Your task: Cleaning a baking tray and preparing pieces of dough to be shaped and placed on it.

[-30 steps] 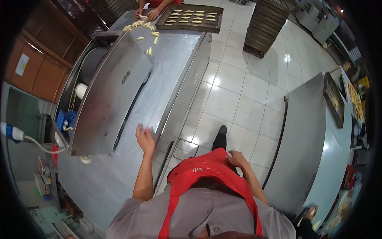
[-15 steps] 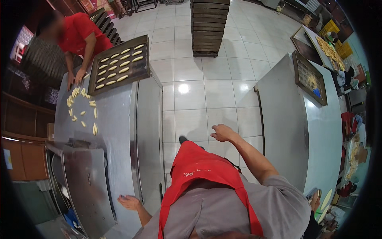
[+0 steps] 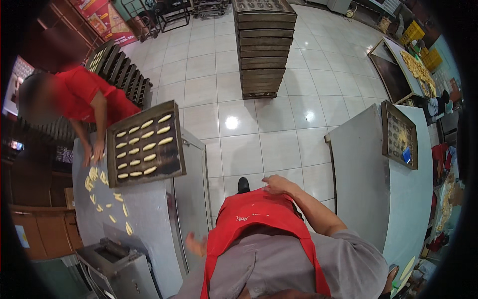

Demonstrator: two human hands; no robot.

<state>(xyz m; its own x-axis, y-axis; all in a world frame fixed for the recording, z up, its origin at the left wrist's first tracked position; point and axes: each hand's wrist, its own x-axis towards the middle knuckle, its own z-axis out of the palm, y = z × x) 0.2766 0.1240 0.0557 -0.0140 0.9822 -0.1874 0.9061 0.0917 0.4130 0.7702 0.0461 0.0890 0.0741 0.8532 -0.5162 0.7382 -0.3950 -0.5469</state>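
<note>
My right hand [image 3: 278, 185] hangs loose at the top edge of my red apron [image 3: 256, 204], fingers apart and nothing in it. On the other side my left hand [image 3: 195, 244] is slightly blurred beside the apron, near the edge of the left steel table [image 3: 152, 214]; its fingers look loose and it holds nothing. A dark shoe [image 3: 243, 185] shows beyond the apron. Ahead on the left table, a dark metal tray [image 3: 178, 149] carries rows of pale, spindle-shaped dough pieces [image 3: 134, 150]. More dough pieces [image 3: 112, 218] lie loose on the tabletop.
A co-worker in a red shirt [image 3: 99, 97] handles dough at the left table. A steel machine [image 3: 117, 269] stands near me there. Ahead rises a tall stack of trays [image 3: 264, 55] on the tiled floor [image 3: 219, 94]. The right table [image 3: 358, 184] holds a molded tray [image 3: 398, 137].
I have moved forward: the tray stack and both tables are nearer. My left hand has swung from over the left table to beside my apron. My right hand has come in against the apron's edge.
</note>
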